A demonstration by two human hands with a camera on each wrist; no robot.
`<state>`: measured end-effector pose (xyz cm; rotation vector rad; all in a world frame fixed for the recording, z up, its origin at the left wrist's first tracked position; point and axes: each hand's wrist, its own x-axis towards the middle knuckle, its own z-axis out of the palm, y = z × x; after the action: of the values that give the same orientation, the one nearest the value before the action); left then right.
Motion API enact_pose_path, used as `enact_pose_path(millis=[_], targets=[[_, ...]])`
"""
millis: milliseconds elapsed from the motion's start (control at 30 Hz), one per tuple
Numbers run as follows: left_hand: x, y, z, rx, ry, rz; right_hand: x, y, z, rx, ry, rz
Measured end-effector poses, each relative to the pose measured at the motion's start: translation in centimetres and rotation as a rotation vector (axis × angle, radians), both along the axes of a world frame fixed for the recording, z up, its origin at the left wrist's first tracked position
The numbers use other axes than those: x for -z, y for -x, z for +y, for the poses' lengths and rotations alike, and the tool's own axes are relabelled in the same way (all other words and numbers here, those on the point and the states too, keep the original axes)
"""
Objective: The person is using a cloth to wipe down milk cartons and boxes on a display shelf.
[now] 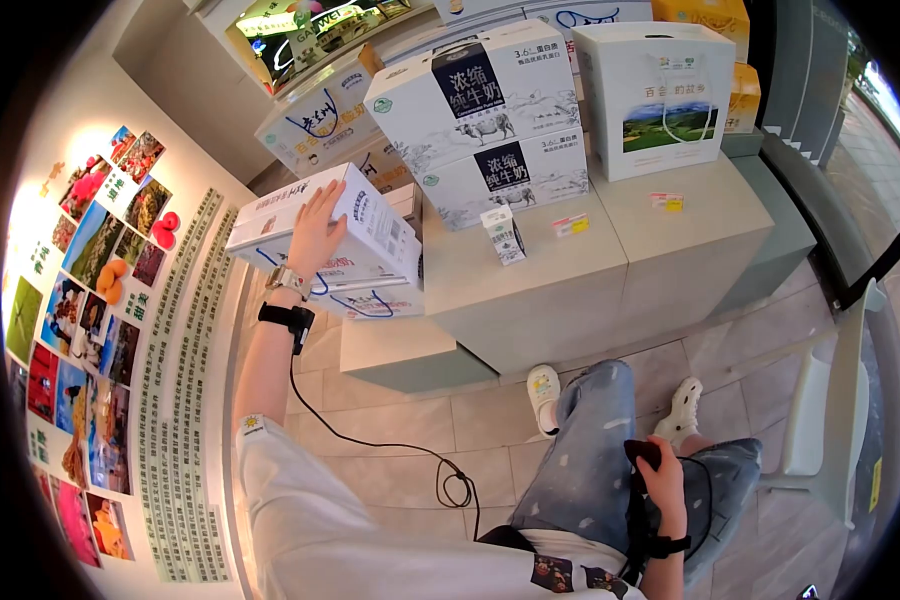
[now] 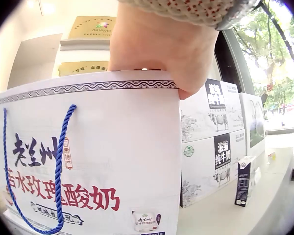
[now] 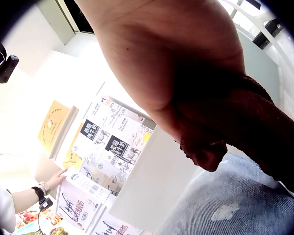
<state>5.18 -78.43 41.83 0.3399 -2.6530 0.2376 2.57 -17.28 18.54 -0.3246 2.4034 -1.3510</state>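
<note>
My left hand [image 1: 318, 228] rests on the top of a white yogurt carton [image 1: 380, 238], its fingers stretched across the lid. In the left wrist view the thumb side of the hand lies at the carton's top right edge, above the blue rope handle [image 2: 63, 161] and the red lettering. Another white carton [image 1: 375, 300] with a blue handle sits beneath it. Over my lap, my right hand [image 1: 662, 487] holds a dark maroon item [image 1: 642, 453]. Close up, that item [image 3: 245, 127] looks rough and fabric-like, and its kind cannot be told.
Two stacked milk cartons [image 1: 505, 120], a small milk box [image 1: 503, 236], a white gift bag [image 1: 660, 110] and price tags [image 1: 572, 225] stand on the beige counter [image 1: 530, 290]. A photo-covered wall panel [image 1: 185, 400] is at left, a white chair [image 1: 820, 420] at right. A black cable [image 1: 370, 438] hangs from the left wrist.
</note>
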Motion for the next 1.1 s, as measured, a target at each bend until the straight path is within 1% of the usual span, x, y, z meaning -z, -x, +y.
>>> enact_pose_path(millis=[67, 200, 300, 433, 567, 667, 767, 867, 967, 1067, 1100], targets=[[-0.1, -0.1, -0.8, -0.011, -0.083, -0.003, 0.8, 0.0, 0.4, 0.009, 0.005, -0.006], [0.2, 0.1, -0.6, -0.042, -0.008, 0.017, 1.0, 0.0, 0.9, 0.042, -0.022, -0.024], [0.8, 0.5, 0.2, -0.105, 0.061, 0.025, 0.3, 0.0, 0.5, 0.025, -0.053, 0.0], [0.9, 1.6, 1.3, -0.184, 0.116, 0.009, 0.5, -0.1, -0.1, -0.01, -0.024, -0.019], [0.7, 2.7, 2.1, -0.299, 0.091, -0.016, 1.1, -0.2, 0.5, -0.002, 0.014, -0.012], [1.2, 2.8, 1.4, -0.308, 0.149, 0.026, 0.7, 0.0, 1.0, 0.015, -0.013, -0.028], [1.4, 2.4, -0.7, -0.248, 0.089, 0.07, 0.8, 0.0, 1.2, 0.026, -0.019, -0.018], [1.4, 2.2, -1.3, -0.203, 0.128, 0.084, 1.2, -0.2, 1.3, 0.031, -0.013, 0.007], [1.3, 2.2, -3.6, 0.026, -0.252, 0.197, 1.3, -0.1, 1.4, 0.034, -0.024, 0.024], [0.2, 1.3, -3.9, -0.083, -0.37, 0.194, 0.5, -0.2, 1.6, 0.051, -0.02, 0.0], [-0.4, 0.8, -4.1, -0.123, -0.306, 0.133, 0.2, -0.1, 1.6, 0.051, -0.017, -0.013]])
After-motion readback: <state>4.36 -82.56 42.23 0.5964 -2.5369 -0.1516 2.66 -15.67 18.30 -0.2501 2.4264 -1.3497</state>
